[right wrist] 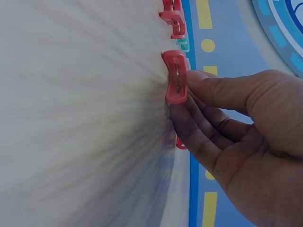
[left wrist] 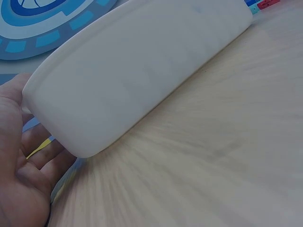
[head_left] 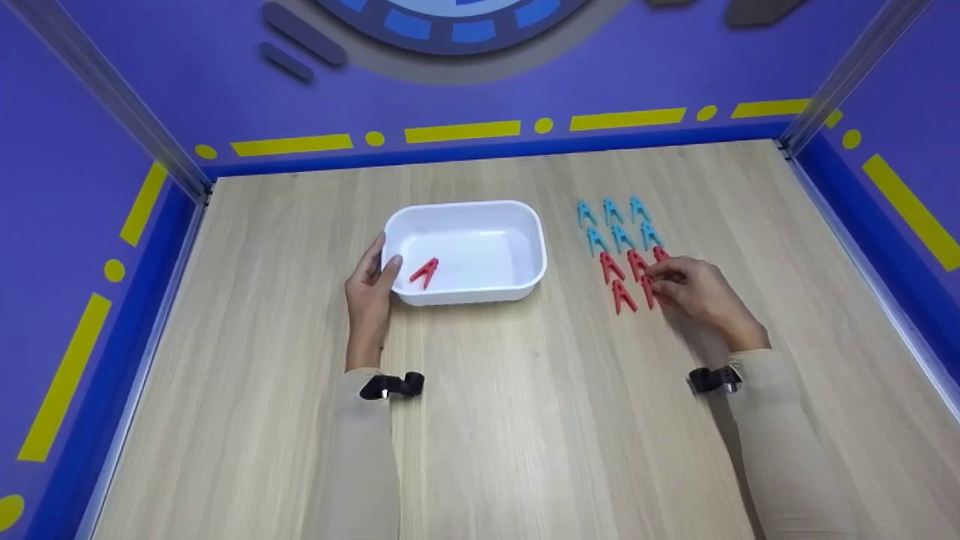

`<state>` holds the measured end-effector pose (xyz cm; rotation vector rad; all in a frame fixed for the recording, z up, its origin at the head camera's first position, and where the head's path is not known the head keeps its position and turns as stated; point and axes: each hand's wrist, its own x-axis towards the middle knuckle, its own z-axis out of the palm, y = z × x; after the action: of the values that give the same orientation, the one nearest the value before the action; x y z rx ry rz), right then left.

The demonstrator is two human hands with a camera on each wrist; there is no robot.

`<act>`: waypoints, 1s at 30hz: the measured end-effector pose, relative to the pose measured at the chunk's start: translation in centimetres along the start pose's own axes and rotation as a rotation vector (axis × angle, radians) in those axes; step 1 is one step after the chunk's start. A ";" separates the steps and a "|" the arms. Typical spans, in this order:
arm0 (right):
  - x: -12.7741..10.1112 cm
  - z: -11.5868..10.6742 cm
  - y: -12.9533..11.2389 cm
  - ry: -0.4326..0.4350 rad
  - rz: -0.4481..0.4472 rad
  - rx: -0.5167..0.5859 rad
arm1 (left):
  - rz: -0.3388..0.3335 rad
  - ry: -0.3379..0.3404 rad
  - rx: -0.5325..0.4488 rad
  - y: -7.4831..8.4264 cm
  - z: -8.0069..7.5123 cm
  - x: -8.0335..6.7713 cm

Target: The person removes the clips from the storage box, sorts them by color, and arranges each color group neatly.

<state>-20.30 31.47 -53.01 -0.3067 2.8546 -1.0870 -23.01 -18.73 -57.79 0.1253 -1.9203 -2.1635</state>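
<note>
My left hand point(head_left: 367, 292) grips the left wall of a white plastic basin point(head_left: 487, 255), thumb over the rim and fingers along the outside. Inside the basin lies one red clothespin point(head_left: 426, 271). To the right, my right hand point(head_left: 701, 294) pinches another red clothespin point(head_left: 648, 292) at the end of the nearest row. The right wrist view shows that clothespin point(right wrist: 177, 78) end-on between thumb and fingers, close to the tabletop. Another red clothespin point(head_left: 622, 297) lies just left of it. Behind these is a second red row point(head_left: 611, 268), partly covered by the right hand.
Two rows of light-blue clothespins point(head_left: 622, 238) lie beyond the red ones, to the right of the basin. The wooden table point(head_left: 525, 420) is bounded by purple-blue panels point(head_left: 480, 105) at the back and both sides, joined by metal corner posts.
</note>
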 end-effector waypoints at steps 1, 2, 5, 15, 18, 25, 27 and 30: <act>0.0 0.0 0.0 -0.001 0.005 0.001 | 0.002 -0.004 -0.015 0.0 0.0 0.0; 0.0 0.0 0.0 -0.002 0.010 0.002 | 0.005 -0.006 -0.031 0.0 0.0 0.1; 0.1 0.0 0.0 -0.005 0.023 0.014 | 0.008 -0.013 -0.068 0.0 0.0 0.1; -0.1 -0.9 -1.3 0.084 0.029 0.058 | -0.004 -0.002 -0.034 0.1 0.1 0.1; 0.5 -0.8 -2.3 0.101 -0.009 0.066 | 0.001 0.005 -0.009 0.1 0.1 0.0; 2.4 0.5 -5.1 0.084 -0.095 0.094 | 0.012 -0.003 0.013 -0.1 0.0 0.0; 3.0 1.0 -5.9 0.066 -0.118 0.109 | 0.018 -0.002 0.023 -0.1 0.0 -0.1; 3.8 1.9 -7.3 0.040 -0.142 0.125 | 0.024 -0.003 0.017 0.0 0.0 -0.1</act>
<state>-22.56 24.10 -49.60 -0.4902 2.8195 -1.3048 -22.95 -18.76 -57.83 0.1008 -1.9327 -2.1333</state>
